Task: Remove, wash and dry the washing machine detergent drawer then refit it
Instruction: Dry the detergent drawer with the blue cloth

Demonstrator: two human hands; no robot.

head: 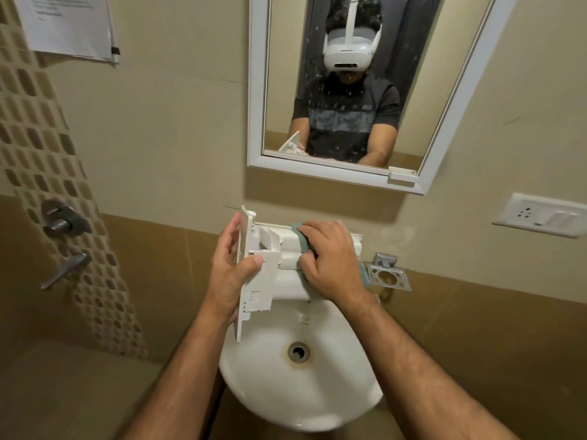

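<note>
Drying detergent drawer (259, 277) above sink (333, 404) rear edge. Left hand (230, 274) grips front panel; right hand (333, 262) clutches green cloth (303, 241). Light, rigid, likely slippery plastic; hold by panel edges.

White plastic detergent drawer (259, 274) held on edge above the sink, green cloth (303, 241) pressed against it.

The detergent drawer (257, 268) is held over the back of the sink (301, 392), between the two hands — the left hand (230, 274) on its left end, the right hand (333, 262) to its right, gripping a cloth (301, 239) against it. A mirror (349, 90) hangs on the wall above; a socket plate (540, 214) sits right of the sink, the taps (63, 236) well left.
</note>
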